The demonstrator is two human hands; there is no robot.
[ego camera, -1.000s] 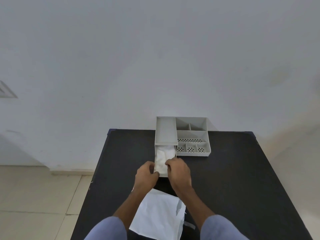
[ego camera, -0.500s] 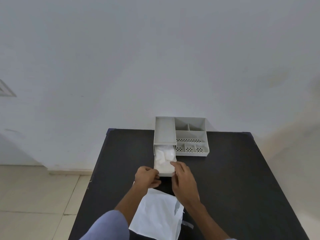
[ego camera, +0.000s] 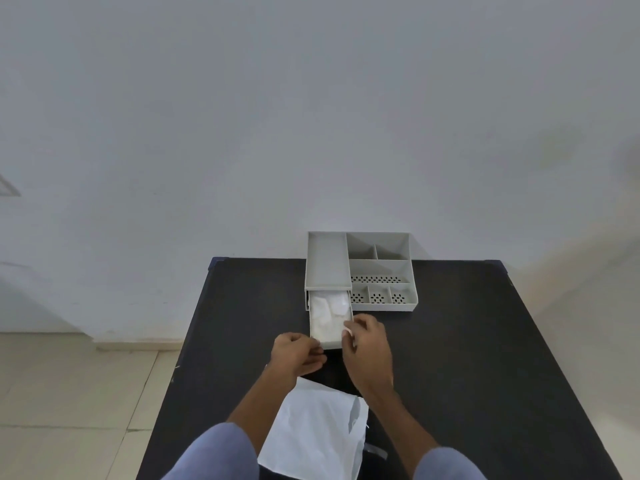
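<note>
Black table [ego camera: 467,358] runs from you to the wall; its far edge butts the wall, its left edge drops to tiled floor [ego camera: 69,393], and its right edge has a strip of floor beside it. There is open tabletop on the whole right half and along the left edge, so you have room on both sides. The grey organizer [ego camera: 379,268] sits at the middle of the far edge, overhanging it toward the wall. Its drawer [ego camera: 330,344] is pulled out toward you from the left section, with white folded items [ego camera: 327,311] packed inside. Your left hand [ego camera: 298,355] is at the drawer's near left corner, fingers curled and gripping the front. Your right hand [ego camera: 367,348] is at the drawer's right wall near the front corner, fingers curled. A small white bit shows at the fingertips [ego camera: 348,332], and you can't tell whether they pinch that or the wall. So the drawer front lies between both hands, touching each. A white bag [ego camera: 311,431] lies flat at the near edge between your forearms, just behind the hands.
</note>
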